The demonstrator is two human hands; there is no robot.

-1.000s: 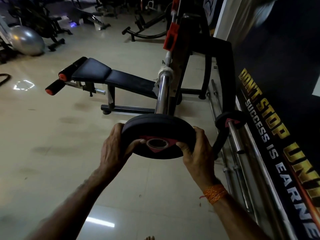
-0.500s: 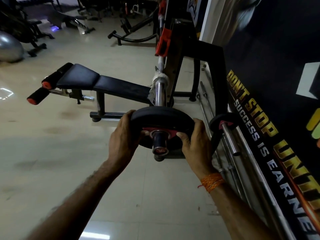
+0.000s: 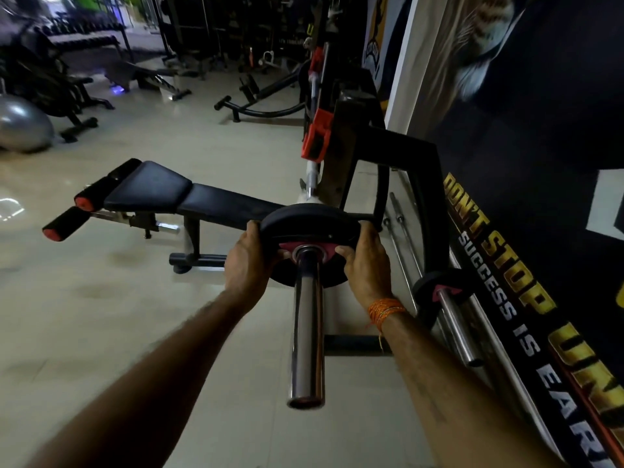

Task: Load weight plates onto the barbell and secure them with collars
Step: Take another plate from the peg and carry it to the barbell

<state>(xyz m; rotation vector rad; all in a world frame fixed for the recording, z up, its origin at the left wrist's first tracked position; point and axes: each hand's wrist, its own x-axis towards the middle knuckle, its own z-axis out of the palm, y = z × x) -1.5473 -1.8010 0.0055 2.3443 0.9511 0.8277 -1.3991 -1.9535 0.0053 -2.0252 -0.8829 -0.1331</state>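
A black weight plate (image 3: 309,222) with a red hub sits on the chrome barbell sleeve (image 3: 306,332), far up the sleeve near the rack. My left hand (image 3: 248,261) grips the plate's left rim and my right hand (image 3: 366,261) grips its right rim, thumbs on the red hub. The sleeve's free end points toward me. The rest of the bar is hidden behind the plate, except a stretch resting in the rack with red hooks (image 3: 315,138). No collar is visible.
A black decline bench (image 3: 175,194) stands left of the bar. Another bar with a small black plate (image 3: 435,287) leans by the lettered wall (image 3: 506,282) on the right, with spare bars on the floor. A grey exercise ball (image 3: 20,125) and machines stand far left.
The plate has slid from the sleeve's tip far along it toward the rack, both hands still on its rim. Much more bare sleeve now shows in front of the plate.
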